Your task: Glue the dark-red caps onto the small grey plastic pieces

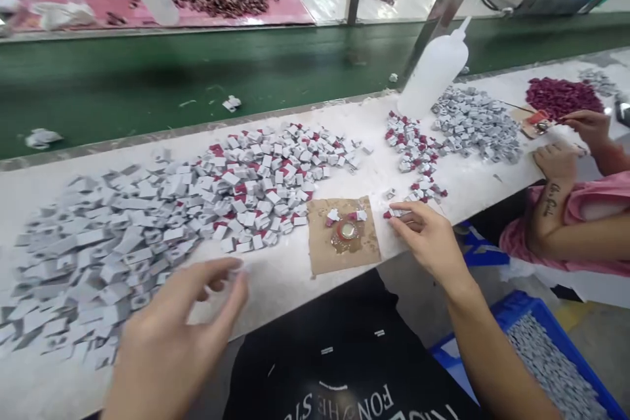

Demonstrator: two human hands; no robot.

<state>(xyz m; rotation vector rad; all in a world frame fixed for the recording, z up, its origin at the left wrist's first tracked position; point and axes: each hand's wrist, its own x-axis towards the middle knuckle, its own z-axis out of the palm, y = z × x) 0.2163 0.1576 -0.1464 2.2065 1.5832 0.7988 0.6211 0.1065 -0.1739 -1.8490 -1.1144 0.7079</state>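
Note:
My left hand (182, 321) is at the lower left, above the near edge of the bench, its thumb and index finger closed around a small pale piece (241, 268), blurred and mostly hidden. Between the fingertips of my right hand (428, 236) is a small grey-and-maroon plastic part (390, 214), just over the bench. A brown cardboard square (319, 252) lies between the hands. On it, a small round dish (348, 230) stands in a wet patch, with a couple of grey-and-maroon parts (333, 216) beside it.
Grey housings (118, 223), many with maroon inserts, cover the bench at left. A white squeeze bottle (433, 69) stands behind more parts (418, 151). A co-worker's hands (558, 157) work at right near a maroon pile (564, 97). Below sits a blue crate (551, 348). A green belt (197, 79) runs behind.

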